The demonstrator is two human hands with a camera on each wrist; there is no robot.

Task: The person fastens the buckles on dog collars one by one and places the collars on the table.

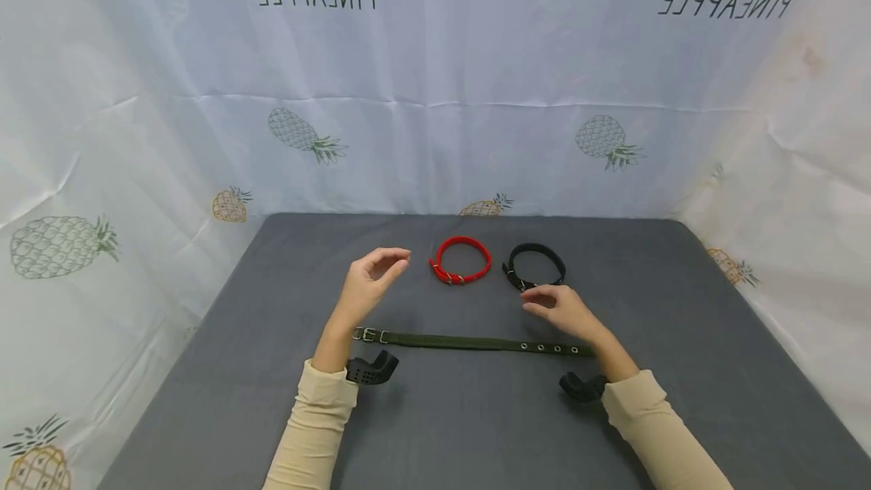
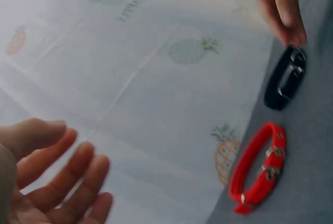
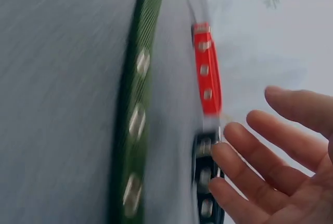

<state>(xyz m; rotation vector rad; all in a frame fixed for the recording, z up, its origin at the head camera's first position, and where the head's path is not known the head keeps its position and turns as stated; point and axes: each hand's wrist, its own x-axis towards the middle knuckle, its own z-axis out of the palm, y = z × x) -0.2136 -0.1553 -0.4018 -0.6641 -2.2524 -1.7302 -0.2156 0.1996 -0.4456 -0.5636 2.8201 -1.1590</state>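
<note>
My left hand (image 1: pixel 364 289) hovers over the table to the left of a red collar (image 1: pixel 479 274). Its fingers are loosely bent, thumb apart from fingertips, with nothing held. The right hand (image 1: pixel 570 314) hangs just in front of a black collar (image 1: pixel 534 246), partly covering its near edge in the head view. In the right wrist view that hand's fingers (image 3: pixel 260 169) are spread and grip nothing. Both small collars are buckled into loops. A long green collar (image 1: pixel 463 342) lies stretched out flat, buckle at left, eyelets at right; the right forearm hides its far right end.
The grey table (image 1: pixel 476 429) carries the three collars. A pale curtain (image 1: pixel 435 157) printed with pineapples stands behind it and at both sides. Black wrist cameras (image 1: pixel 373 369) jut inward from both wrists.
</note>
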